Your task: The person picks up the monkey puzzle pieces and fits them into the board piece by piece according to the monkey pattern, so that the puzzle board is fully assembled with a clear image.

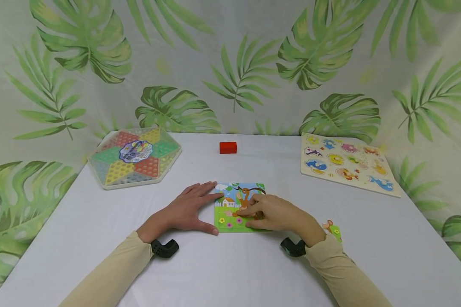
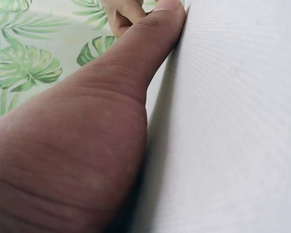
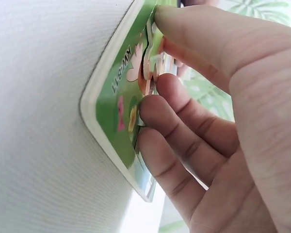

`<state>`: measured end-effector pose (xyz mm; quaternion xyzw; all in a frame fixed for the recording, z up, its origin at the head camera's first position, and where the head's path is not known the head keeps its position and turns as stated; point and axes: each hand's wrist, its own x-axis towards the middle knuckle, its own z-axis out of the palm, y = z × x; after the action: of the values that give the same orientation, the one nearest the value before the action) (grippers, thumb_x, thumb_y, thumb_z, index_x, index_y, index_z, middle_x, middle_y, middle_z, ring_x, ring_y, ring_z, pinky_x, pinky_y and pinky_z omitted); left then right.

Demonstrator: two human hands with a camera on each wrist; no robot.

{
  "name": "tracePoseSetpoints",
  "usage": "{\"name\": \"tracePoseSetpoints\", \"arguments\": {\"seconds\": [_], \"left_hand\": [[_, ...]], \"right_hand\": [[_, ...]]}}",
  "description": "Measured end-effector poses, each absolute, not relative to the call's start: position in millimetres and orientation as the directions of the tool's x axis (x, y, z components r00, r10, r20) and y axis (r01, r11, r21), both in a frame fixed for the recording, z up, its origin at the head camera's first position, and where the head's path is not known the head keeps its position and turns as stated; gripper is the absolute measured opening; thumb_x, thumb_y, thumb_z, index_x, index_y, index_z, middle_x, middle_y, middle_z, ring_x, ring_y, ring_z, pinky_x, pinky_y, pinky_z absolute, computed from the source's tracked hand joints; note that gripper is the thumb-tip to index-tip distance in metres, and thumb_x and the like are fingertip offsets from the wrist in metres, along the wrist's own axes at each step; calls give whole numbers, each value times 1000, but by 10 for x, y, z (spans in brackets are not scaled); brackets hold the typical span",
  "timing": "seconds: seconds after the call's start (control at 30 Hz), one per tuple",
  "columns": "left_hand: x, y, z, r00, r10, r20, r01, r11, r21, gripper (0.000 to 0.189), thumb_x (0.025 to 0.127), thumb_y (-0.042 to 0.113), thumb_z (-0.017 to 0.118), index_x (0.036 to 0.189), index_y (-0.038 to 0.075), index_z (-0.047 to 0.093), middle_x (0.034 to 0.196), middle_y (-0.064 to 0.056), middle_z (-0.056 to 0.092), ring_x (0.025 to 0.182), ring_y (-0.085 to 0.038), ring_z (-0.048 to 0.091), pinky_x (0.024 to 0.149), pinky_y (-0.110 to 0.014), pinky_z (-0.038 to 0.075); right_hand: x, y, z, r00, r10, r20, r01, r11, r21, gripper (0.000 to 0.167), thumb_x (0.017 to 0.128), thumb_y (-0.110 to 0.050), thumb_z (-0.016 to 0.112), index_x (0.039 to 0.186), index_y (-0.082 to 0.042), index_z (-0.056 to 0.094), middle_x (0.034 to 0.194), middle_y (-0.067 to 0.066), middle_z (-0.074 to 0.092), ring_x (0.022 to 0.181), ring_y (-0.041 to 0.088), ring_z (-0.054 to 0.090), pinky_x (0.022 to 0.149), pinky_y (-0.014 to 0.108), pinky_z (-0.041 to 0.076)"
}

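A jigsaw puzzle board [image 1: 223,229] with a monkey, a small house and flowers lies in front of me on the white table. My left hand [image 1: 186,209] spreads its straight fingers at the board's left side, fingertips on its upper left and thumb by the lower left corner. Over the right half, my right hand [image 1: 274,213] bends down and pinches a puzzle piece [image 3: 153,65] between thumb and fingers. In the right wrist view that piece's edge stands slightly above the board's surface. Much of the piece is hidden by the fingers.
Beside my right forearm lie loose puzzle pieces [image 1: 335,231], partly covered by the sleeve. A red block [image 1: 228,148] stands at the back middle. A Chinese checkers box [image 1: 135,158] lies back left, a wooden animal peg board [image 1: 347,164] back right. A leaf-print curtain [image 1: 253,51] hangs behind.
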<state>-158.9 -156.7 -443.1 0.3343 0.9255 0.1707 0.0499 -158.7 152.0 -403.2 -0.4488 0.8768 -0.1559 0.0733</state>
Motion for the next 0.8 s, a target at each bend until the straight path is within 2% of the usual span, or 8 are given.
{"name": "tracePoseSetpoints", "arguments": {"seconds": [0.3, 0.53, 0.8], "left_hand": [[-1575, -1557, -4402, -769, 638, 30, 607, 715, 346, 104, 74, 81, 72, 159, 29, 41, 172, -5, 22, 158, -26, 21, 128, -52, 18], [-1572, -1556, -4406, -769, 639, 30, 608, 715, 346, 104, 75, 81, 71, 159, 29, 41, 172, -6, 23, 158, -26, 21, 128, -52, 19], [-1575, -1564, -4414, -769, 638, 37, 609, 714, 347, 104, 74, 81, 71, 159, 29, 41, 172, -6, 23, 159, -25, 21, 128, -52, 18]], "right_hand": [[-1584, 1508, -4003, -625, -781, 14, -736, 583, -345, 39, 90, -31, 82, 126, -21, 75, 93, -13, 68, 79, 5, 58, 73, 23, 51], [-1564, 1490, -4008, -624, -781, 34, -738, 575, -353, 32, 88, -30, 84, 117, -21, 78, 86, -17, 68, 75, 3, 59, 70, 21, 51], [-1560, 1497, -3981, -660, -751, -7, -696, 616, -369, 36, 86, -30, 85, 120, -19, 78, 93, -16, 74, 80, 2, 63, 73, 22, 53]]}}
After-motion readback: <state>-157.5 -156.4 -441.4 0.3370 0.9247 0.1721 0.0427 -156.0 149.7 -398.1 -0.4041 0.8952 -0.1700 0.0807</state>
